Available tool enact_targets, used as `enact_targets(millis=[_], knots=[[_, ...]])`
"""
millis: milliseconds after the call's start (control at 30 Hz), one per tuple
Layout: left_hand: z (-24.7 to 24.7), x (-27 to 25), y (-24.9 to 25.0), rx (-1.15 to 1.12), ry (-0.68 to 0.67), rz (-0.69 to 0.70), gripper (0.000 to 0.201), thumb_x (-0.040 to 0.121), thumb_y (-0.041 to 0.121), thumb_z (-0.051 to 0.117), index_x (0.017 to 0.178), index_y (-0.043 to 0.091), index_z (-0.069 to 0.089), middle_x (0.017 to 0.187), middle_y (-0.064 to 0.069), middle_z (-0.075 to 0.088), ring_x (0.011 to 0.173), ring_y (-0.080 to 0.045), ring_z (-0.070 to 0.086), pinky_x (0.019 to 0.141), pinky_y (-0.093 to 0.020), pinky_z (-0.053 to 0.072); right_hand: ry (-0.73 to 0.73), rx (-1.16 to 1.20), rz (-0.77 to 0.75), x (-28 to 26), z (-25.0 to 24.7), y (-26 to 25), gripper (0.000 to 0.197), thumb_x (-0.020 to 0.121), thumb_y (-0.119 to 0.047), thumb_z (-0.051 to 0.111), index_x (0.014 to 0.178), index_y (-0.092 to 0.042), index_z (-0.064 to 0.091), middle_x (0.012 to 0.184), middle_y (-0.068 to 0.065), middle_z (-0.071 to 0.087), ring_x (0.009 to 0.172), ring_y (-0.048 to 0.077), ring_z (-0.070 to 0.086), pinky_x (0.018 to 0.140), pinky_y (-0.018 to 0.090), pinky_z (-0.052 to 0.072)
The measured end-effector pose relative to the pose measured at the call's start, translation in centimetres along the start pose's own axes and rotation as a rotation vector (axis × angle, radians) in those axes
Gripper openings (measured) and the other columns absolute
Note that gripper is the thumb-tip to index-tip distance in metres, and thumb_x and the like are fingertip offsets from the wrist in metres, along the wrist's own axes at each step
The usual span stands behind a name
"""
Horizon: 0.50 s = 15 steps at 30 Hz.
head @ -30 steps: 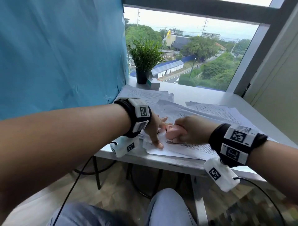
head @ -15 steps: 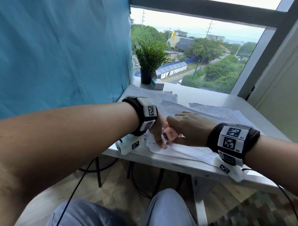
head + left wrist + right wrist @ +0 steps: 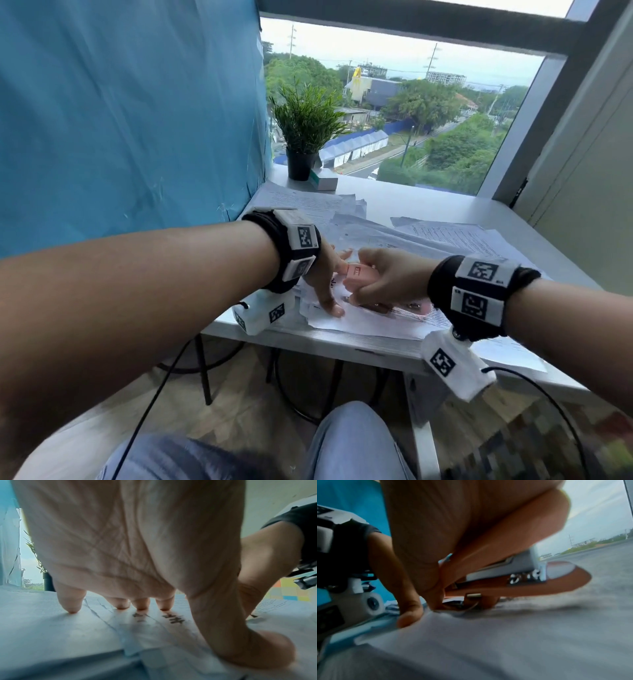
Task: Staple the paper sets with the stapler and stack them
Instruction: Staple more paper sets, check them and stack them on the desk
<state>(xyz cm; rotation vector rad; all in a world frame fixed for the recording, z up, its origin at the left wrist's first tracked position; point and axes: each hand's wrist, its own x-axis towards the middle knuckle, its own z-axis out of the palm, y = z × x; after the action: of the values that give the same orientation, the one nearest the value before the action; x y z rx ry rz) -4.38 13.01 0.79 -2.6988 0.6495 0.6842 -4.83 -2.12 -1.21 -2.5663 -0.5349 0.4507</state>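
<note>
Head view: stapler, pink, sits low on the near-left corner of the top paper set, gripped in the right hand. Half a second ago it was tipped up on end with its label facing the camera; now it lies flatter, nose toward the left hand, as it did a second ago. So it has been lifted, re-angled and brought back to the corner.

Right wrist view: fingers curled over the top of the stapler, thumb under or beside the base, hard to tell which. Metal magazine and base show a narrow gap. Whether paper sits between them cannot be told; the picture is blurred.

Left wrist view: left hand spread, four fingertips and the thumb pressing flat on the sheets, pinching nothing. Layered paper edges show under the palm, so several sheets are pinned together.

Reading: this looks like the squeeze, or the moment just before it, on this set. No staple visible in any view, so not confirmed. Stacking not yet started for this set.

Around: more loose papers spread across the white tabletop, a potted plant and a small box at the far edge by the window.
</note>
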Motion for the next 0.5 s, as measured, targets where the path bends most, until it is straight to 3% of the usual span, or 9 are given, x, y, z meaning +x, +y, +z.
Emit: enact_targets(millis=[133,233,267,367,500], knots=[[-0.2,-0.2,0.2,0.032,-0.023,0.003,0.092,0.084,0.066,0.055,0.155,0.031,0.008,0.160,0.003,-0.019,0.150,-0.025,-0.003,0.119,-0.043,0.004,-0.032,0.120,0.045,0.4,-0.4,0.7,0.026,0.075,-0.031,0.079,0.089,-0.027,0.057,0.084,-0.003,0.068,0.074,0.015,0.066,0.072,0.031,0.054],[-0.4,-0.6,0.4,0.013,-0.037,-0.002,0.093,0.086,0.063,0.054,0.154,0.031,-0.002,0.161,0.000,-0.017,0.149,-0.024,-0.004,0.119,-0.041,0.002,-0.048,0.155,0.058,0.3,-0.7,0.6,0.033,0.076,-0.031,0.079,0.099,-0.026,0.056,0.099,0.004,0.070,0.090,0.023,0.069,0.084,0.037,0.056],[-0.5,-0.8,0.6,0.010,-0.039,-0.001,0.092,0.087,0.062,0.053,0.154,0.031,-0.001,0.161,0.000,-0.015,0.149,-0.023,-0.002,0.119,-0.040,0.003,-0.060,0.176,0.061,0.2,-0.8,0.5,0.032,0.079,-0.028,0.077,0.104,-0.024,0.056,0.099,0.005,0.069,0.087,0.023,0.069,0.081,0.035,0.057],[-0.6,-1.0,0.7,0.008,-0.037,-0.013,0.092,0.088,0.060,0.054,0.155,0.026,0.002,0.162,0.000,-0.010,0.149,-0.024,0.005,0.118,-0.038,0.008,-0.143,0.316,0.102,-0.2,-1.3,0.5,0.025,0.088,-0.025,0.068,0.108,-0.015,0.057,0.079,0.005,0.065,0.056,0.016,0.062,0.051,0.025,0.052],[-0.4,-0.1,0.2,-0.013,-0.047,0.013,0.103,0.084,0.060,0.060,0.152,0.032,-0.012,0.159,0.004,-0.024,0.149,-0.023,-0.011,0.118,-0.047,-0.004,-0.171,0.314,0.163,-1.2,-1.9,1.2,0.017,0.088,-0.021,0.069,0.098,-0.015,0.057,0.068,0.004,0.065,0.045,0.013,0.060,0.041,0.019,0.047]])
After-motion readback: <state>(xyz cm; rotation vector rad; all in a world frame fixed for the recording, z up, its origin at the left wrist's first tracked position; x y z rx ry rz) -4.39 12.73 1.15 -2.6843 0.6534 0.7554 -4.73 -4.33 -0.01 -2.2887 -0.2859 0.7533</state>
